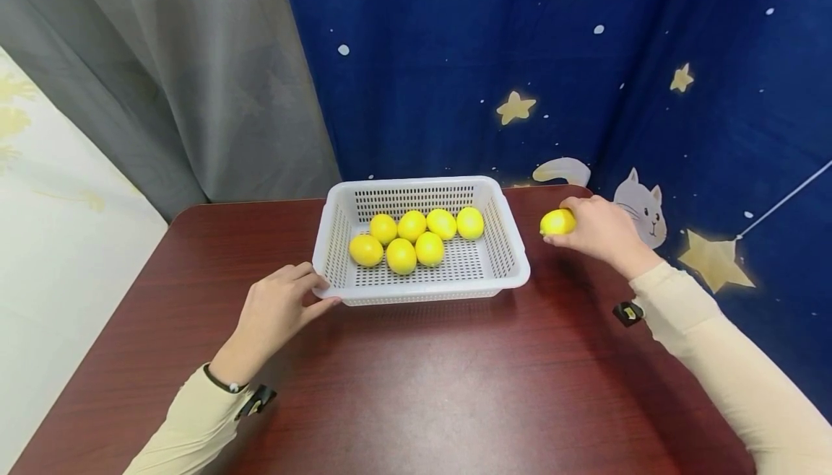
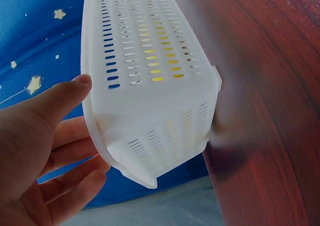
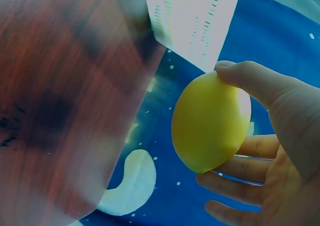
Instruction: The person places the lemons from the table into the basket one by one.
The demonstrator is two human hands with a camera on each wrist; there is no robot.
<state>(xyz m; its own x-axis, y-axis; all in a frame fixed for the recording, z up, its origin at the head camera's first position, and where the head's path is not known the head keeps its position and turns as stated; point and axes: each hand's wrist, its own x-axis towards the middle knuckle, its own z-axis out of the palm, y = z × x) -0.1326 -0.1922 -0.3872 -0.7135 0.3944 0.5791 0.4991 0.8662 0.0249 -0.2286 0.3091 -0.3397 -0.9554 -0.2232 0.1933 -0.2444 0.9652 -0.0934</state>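
Note:
A white perforated basket (image 1: 513, 262) stands on the dark red table (image 1: 416, 388) and holds several yellow lemons (image 1: 401, 255). My left hand (image 1: 279, 309) rests against the basket's near left corner (image 2: 150, 131), fingers fairly straight, thumb (image 2: 60, 98) along the rim. To the right of the basket, my right hand (image 1: 601, 229) grips one more lemon (image 1: 557, 222) just above the table. In the right wrist view that lemon (image 3: 210, 123) sits between thumb and fingers, with the basket wall (image 3: 192, 20) beyond it.
A blue star-and-cat curtain (image 1: 585, 85) hangs close behind the table, a grey curtain (image 1: 195, 78) to its left. The table's far edge runs right behind the basket. Bare tabletop lies in front of the basket.

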